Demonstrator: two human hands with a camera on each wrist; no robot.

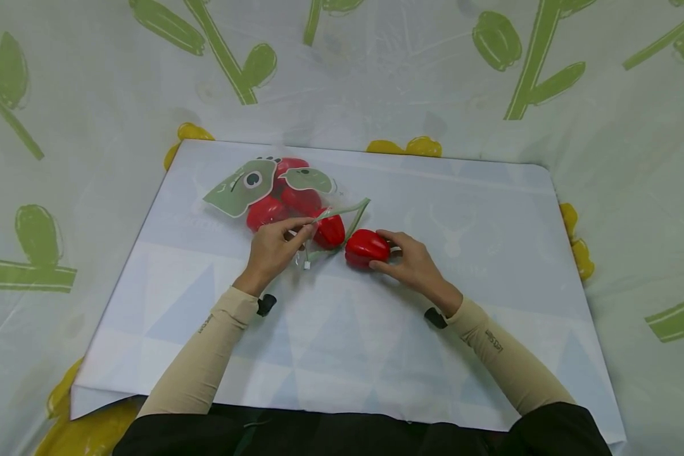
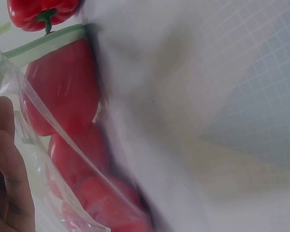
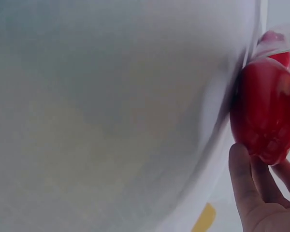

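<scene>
A clear zip bag (image 1: 287, 199) with a green printed face lies on the pale mat (image 1: 490, 215), holding several red peppers (image 1: 268, 210). My left hand (image 1: 273, 248) pinches the bag's green-edged mouth (image 1: 342, 212) and holds it up. My right hand (image 1: 407, 259) grips a loose red pepper (image 1: 367, 247) just outside the bag's mouth. In the left wrist view the bagged peppers (image 2: 63, 92) show through the plastic beside my fingers (image 2: 5, 159), and the loose pepper (image 2: 38, 12) lies past the zip edge. In the right wrist view my fingers (image 3: 246, 179) curl around the red pepper (image 3: 263, 113).
The mat covers a table (image 1: 570, 380) whose front edge runs near my body. A white cloth with green plant prints (image 1: 536, 57) surrounds it. Yellow shapes (image 1: 405, 147) peek out from under the mat's edges.
</scene>
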